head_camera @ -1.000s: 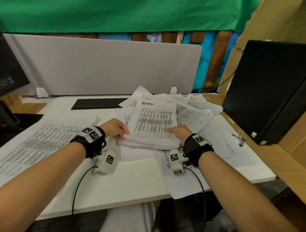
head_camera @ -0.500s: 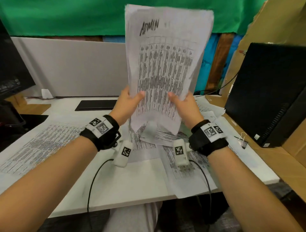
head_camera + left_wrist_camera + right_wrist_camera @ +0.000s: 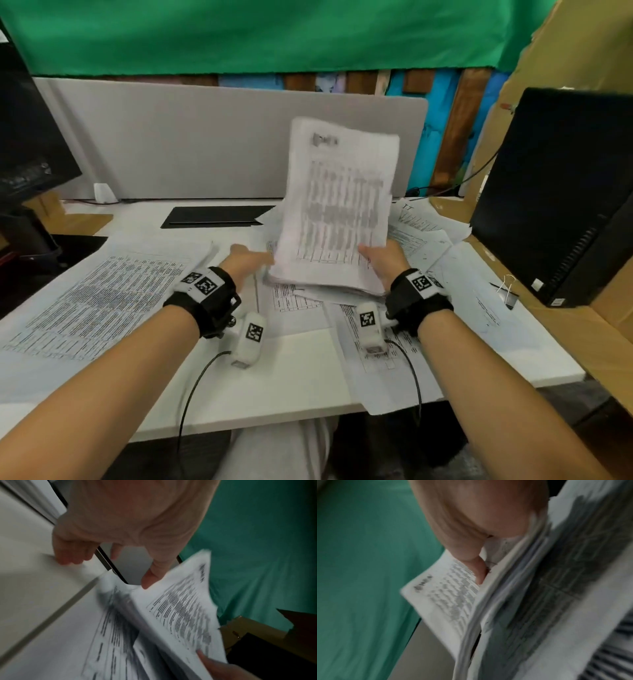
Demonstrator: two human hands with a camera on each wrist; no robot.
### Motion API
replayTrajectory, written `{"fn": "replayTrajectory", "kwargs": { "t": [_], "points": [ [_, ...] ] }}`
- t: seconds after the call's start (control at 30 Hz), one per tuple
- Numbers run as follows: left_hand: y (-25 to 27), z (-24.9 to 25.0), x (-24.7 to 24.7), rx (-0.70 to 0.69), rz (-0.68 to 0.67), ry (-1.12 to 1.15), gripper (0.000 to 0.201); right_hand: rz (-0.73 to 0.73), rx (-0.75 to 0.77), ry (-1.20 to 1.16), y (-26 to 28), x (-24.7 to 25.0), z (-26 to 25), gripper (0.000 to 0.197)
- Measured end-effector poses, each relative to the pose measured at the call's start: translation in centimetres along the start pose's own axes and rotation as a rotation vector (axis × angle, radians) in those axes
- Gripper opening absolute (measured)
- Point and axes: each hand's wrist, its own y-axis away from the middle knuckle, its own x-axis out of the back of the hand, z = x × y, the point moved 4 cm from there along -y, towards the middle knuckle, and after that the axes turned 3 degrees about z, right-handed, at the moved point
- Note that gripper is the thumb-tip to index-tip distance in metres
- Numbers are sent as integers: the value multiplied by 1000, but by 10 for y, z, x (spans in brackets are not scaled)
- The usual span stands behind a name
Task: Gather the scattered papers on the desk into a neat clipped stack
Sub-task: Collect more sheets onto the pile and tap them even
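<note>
A thick stack of printed sheets stands tilted, its bottom edge down on the loose papers in the middle of the white desk. My right hand grips the stack's lower right corner, thumb on the front sheet. My left hand is at the stack's lower left edge. In the left wrist view its thumb touches the top sheet, and its fingers hang loosely curled away from the paper. A binder clip lies at the desk's right.
A large printed sheet lies at the left, and another sheet overhangs the front edge. A black computer tower stands at the right, a flat black pad at the back, a monitor at the left, and a grey partition behind.
The stack was lifted upright off the desk with both hands, then came back down onto the loose papers. My left hand has loosened from it; my right hand still grips it.
</note>
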Motion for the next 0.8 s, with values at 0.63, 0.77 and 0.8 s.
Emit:
{"fn": "replayTrajectory", "kwargs": {
  "t": [0.63, 0.77, 0.8],
  "points": [
    [19, 135, 106, -707, 599, -56, 25, -82, -276, 66, -32, 10, 44, 45],
    [-23, 119, 71, -331, 164, 318, 7, -179, -222, 103, -25, 8, 39, 40],
    [-29, 109, 55, -225, 65, 315, 14, -184, -210, 107, -25, 8, 39, 41]
  ]
}}
